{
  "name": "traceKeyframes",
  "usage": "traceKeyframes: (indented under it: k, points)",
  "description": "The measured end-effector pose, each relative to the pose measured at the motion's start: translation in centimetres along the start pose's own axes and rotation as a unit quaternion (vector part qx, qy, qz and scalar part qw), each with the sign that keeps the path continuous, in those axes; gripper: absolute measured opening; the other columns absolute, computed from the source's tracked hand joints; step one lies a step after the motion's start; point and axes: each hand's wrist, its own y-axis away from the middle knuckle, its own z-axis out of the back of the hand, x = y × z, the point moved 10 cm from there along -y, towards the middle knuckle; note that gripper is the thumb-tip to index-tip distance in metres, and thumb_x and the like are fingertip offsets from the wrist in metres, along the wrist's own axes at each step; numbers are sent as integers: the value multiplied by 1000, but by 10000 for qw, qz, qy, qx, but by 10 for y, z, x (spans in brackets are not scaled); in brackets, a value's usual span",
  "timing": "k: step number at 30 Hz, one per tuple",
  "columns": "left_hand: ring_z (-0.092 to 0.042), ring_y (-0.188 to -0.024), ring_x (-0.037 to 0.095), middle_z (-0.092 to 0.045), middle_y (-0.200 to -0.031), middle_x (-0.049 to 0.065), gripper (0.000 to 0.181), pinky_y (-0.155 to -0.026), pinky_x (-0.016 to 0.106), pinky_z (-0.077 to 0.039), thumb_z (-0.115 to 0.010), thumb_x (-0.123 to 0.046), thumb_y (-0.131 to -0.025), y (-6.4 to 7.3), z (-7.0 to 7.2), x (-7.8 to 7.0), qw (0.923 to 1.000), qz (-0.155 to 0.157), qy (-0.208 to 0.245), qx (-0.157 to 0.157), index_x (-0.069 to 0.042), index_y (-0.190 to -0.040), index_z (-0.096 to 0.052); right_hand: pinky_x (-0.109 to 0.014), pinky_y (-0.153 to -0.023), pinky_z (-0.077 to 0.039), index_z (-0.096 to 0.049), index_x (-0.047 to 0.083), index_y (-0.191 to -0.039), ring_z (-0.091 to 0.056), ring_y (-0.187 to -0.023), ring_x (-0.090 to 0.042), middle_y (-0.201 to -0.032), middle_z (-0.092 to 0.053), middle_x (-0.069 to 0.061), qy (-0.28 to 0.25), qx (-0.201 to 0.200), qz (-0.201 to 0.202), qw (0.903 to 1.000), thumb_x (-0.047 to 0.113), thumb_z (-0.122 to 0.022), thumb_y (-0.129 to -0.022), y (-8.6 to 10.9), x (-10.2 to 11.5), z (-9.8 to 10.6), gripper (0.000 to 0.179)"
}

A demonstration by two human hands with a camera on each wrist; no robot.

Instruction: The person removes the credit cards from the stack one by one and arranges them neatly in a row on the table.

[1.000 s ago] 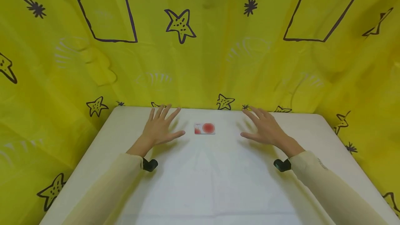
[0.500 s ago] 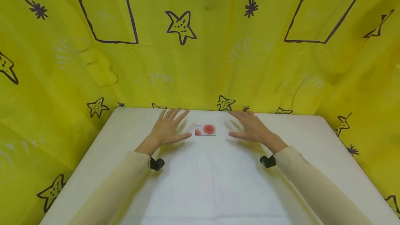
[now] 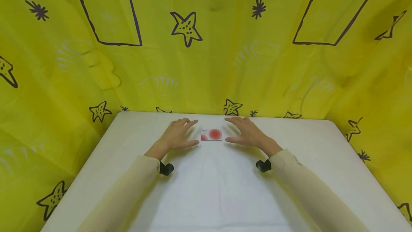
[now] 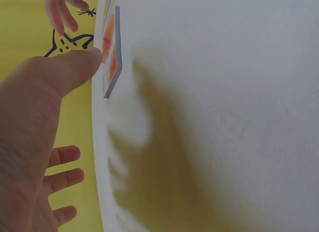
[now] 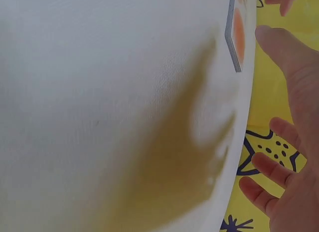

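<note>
Nearest me, my pale sleeves (image 3: 310,185) reach forward over the white table (image 3: 219,185), with a dark gadget sticking out at each cuff: the left gadget (image 3: 166,169) and the right gadget (image 3: 264,166). These hang low on the inner side of my wrists, so if I dip my forearms too far, they could knock the tabletop or rumple its surface.

Beyond the cuffs, my left hand (image 3: 175,135) and right hand (image 3: 251,134) face each other, fingers loose and holding nothing. Between them lies the small flat pack (image 3: 211,135) with the red circle, just beside my left thumb tip and slightly farther from my right one; from above, I see a narrow gap on both sides. Because of that uneven spacing, closing both hands equally could let my left thumb bump the pack first and skid it rightward. Its edge shows fine layers; if those are loose sheets, which I can't tell, a squeeze from the ends might fan them apart. Being so thin, it could also slip below my fingertips.

Past my fingertips are the table's far edge and the yellow curtain (image 3: 219,63); a forward shove could send the pack that way.
</note>
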Motion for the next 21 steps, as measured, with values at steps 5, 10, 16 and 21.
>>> traceKeyframes:
  k: [5, 10, 16, 21]
  points:
    - [-53, -126, 37, -53, -142, 16, 78, -107, 55, -41, -72, -52, -90, -5, -6, -2, 9998, -4, 187, 59, -15, -154, -48, -56, -111, -36, -49, 9, -152, -47, -137, -34, -151, -52, -13, -231, 18, 23, 9997, 42, -80, -88, -7, 4, -6, 78]
    - [-51, -126, 36, -54, -140, 17, 72, -104, 54, -45, -75, -46, -90, -11, -10, -7, 9990, 55, 433, 109, -12, -149, -54, -57, -116, -30, -52, 6, -149, -48, -136, -35, -147, -55, -16, -584, 54, -114, 9982, 34, -81, -89, -12, 2, -17, 72]
    - [-52, -126, 35, -56, -138, 16, 65, -104, 54, -45, -76, -41, -91, -15, -16, -10, 9981, 194, 537, 248, -11, -145, -58, -53, -111, -36, -58, 7, -143, -51, -128, -34, -139, -61, -15, -709, 138, -323, 9969, 30, -82, -87, -17, 0, -28, 65]
    - [-53, -122, 34, -59, -133, 15, 62, -103, 52, -46, -77, -40, -90, -18, -18, -12, 9983, 159, 496, 264, -10, -142, -61, -52, -104, -42, -64, 10, -139, -51, -122, -35, -136, -61, -15, -542, 212, -542, 9968, 34, -82, -87, -19, 0, -33, 60]
